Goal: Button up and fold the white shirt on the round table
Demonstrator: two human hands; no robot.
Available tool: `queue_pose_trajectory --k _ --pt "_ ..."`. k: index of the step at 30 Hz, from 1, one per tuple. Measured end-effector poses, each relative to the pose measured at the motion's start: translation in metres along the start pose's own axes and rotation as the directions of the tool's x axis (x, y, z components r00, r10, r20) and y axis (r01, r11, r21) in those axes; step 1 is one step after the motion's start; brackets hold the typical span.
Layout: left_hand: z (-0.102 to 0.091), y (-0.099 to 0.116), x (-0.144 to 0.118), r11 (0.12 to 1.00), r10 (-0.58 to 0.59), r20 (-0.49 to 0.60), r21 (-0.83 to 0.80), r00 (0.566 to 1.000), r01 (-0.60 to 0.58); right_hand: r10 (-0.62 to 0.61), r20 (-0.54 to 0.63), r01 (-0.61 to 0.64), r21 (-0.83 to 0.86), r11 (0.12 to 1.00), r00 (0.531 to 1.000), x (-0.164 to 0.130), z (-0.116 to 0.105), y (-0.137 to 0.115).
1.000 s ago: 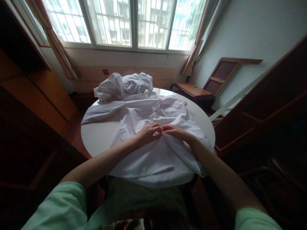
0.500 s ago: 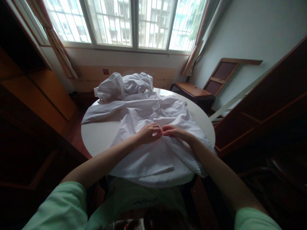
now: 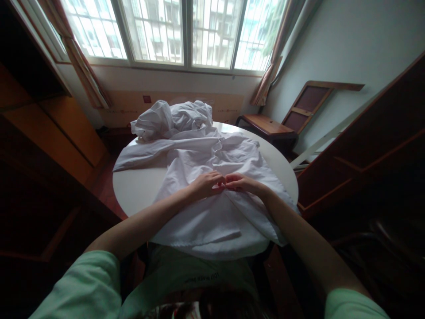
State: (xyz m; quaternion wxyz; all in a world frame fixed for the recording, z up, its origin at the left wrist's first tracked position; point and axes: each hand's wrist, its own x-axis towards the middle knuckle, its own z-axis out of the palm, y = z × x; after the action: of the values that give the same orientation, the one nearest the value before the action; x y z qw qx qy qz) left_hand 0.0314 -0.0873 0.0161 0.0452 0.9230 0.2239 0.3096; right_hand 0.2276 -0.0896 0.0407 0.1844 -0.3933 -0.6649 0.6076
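Note:
A white long-sleeved shirt [image 3: 195,221] lies spread over the round table, its hem toward me and one sleeve stretched out to the left. My left hand [image 3: 207,184] is closed on the shirt's front edge near the middle, fingers bent in a pinch. Close against it, my right hand [image 3: 242,182] pinches the same part of the front from the other side. The fingertips of both hands meet over the fabric. Whether a button sits between them is too small to make out.
More crumpled white cloth [image 3: 156,119] is heaped at the far left of the white round table [image 3: 137,188]. Behind stands a wooden chair [image 3: 268,125] by the window wall. Dark wooden furniture [image 3: 361,155] flanks the right side, and a cabinet [image 3: 66,133] the left.
Both hands stay at the same spot on the shirt. The left fingers have shifted slightly, and a bit of white fabric between the fingertips has moved a little.

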Motion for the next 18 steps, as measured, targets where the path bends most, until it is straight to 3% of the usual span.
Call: queue_pose_trajectory --k 5,18 --pt "-0.0056 -0.0015 -0.0001 0.991 0.06 0.048 0.116 0.997 -0.065 -0.025 -0.017 0.024 -0.006 1.0 1.0 -0.0015 0.0004 -0.0011" --pt "-0.0027 -0.0021 0.0008 0.99 0.038 0.016 0.135 0.999 -0.039 0.0 -0.056 0.002 0.049 0.999 0.998 -0.0036 0.0037 -0.0028"
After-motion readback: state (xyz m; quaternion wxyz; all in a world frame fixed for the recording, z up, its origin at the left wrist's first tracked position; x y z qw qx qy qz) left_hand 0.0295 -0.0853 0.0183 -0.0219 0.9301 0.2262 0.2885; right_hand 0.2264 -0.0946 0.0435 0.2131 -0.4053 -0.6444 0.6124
